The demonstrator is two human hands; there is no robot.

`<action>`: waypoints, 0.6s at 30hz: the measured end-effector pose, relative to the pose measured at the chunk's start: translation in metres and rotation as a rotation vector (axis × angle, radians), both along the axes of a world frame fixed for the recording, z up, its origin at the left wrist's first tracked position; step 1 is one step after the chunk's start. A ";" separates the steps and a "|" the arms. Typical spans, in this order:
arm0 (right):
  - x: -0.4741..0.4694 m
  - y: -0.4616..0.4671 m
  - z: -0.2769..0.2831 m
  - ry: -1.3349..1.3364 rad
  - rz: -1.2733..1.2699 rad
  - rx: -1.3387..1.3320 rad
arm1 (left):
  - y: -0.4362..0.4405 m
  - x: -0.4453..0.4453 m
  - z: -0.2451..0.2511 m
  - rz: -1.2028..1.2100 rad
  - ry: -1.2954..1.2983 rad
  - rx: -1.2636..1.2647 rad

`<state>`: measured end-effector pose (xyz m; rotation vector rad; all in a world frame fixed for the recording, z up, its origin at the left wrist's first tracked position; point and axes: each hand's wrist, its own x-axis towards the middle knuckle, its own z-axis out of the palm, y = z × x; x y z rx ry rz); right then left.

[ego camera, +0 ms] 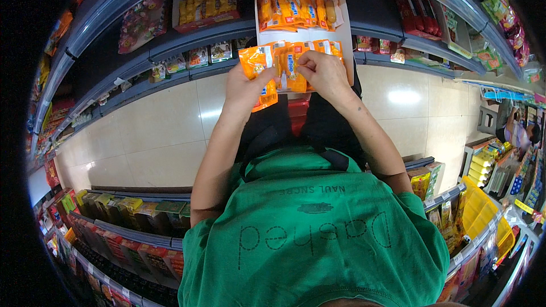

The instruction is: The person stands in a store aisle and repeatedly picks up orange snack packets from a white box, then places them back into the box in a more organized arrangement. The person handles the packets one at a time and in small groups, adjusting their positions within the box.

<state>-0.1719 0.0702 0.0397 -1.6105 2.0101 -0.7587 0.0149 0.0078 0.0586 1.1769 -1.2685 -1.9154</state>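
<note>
My left hand [245, 87] grips a glossy orange snack packet [257, 57], its thumb lying across the front. The packet stands at the near left corner of a white cardboard box [302, 35], which sits over my knees and reaches to the shelf. My right hand [326, 70] is over the box's near row of orange packets [291, 57], thumb and forefinger pinched together against them. Whether a packet is caught between those fingertips is hidden. Behind a bare white strip, a second group of orange packets [294, 6] fills the far part of the box.
A dark shelf [371, 6] crosses ahead, with a carton of yellow packets [207, 6] at left and red packs [420, 13] at right. Boxed goods [128, 209] line shelving behind me. A yellow basket [482, 209] is at right rear. Farther right is another person [518, 130].
</note>
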 end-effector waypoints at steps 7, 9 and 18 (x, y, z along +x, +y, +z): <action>0.005 0.001 -0.007 -0.189 -0.056 -0.079 | 0.012 -0.014 -0.003 -0.015 0.058 0.025; 0.003 0.002 -0.010 -0.171 -0.046 -0.113 | 0.008 -0.014 0.000 0.019 0.038 0.090; -0.004 0.004 -0.012 -0.266 -0.143 -0.099 | 0.007 -0.010 0.004 0.088 0.105 0.175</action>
